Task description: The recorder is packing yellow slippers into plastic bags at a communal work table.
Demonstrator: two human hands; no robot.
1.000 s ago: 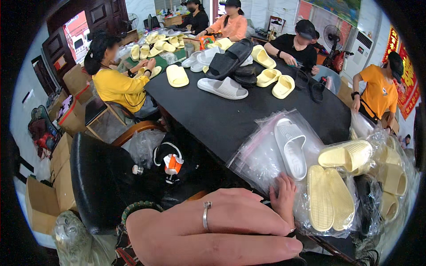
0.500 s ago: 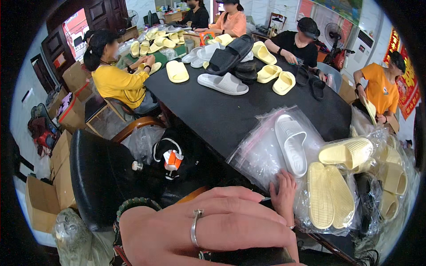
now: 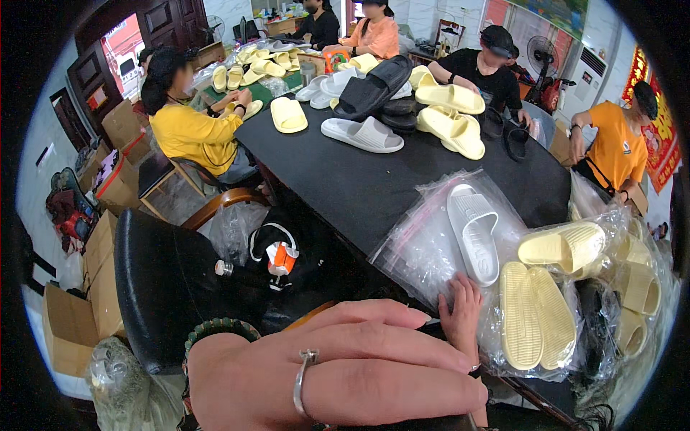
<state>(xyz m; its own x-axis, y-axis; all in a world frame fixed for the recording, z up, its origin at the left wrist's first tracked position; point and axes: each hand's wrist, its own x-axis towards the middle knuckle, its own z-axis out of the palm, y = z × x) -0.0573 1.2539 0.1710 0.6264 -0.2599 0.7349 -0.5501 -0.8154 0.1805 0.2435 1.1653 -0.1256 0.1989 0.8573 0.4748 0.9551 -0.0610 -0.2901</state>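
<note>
My left hand (image 3: 345,373) is very close to the camera, ringed and wearing a braided bracelet. Its fingers stretch to the right, the thumb is hidden, and nothing shows in its grasp. Beyond it, my right hand (image 3: 460,312) rests with fingers spread at the edge of a stack of clear plastic bags (image 3: 410,241). A light grey slide slipper (image 3: 474,233) lies on those bags, just past my right fingertips. To the right of that hand lies a bagged pair of pale yellow slippers (image 3: 535,316), ribbed soles up.
More bagged slippers (image 3: 636,287) pile up at the table's right end. Loose yellow, grey and black slippers (image 3: 370,90) heap at the far side of the black table (image 3: 323,172). Several people sit around it. A black chair (image 3: 162,287) and cardboard boxes (image 3: 68,323) stand at left.
My left hand has shifted slightly right; my right hand stays put. Across the table, yellow slippers near the person in black now lie stacked. The person in orange at right no longer shows a yellow slipper.
</note>
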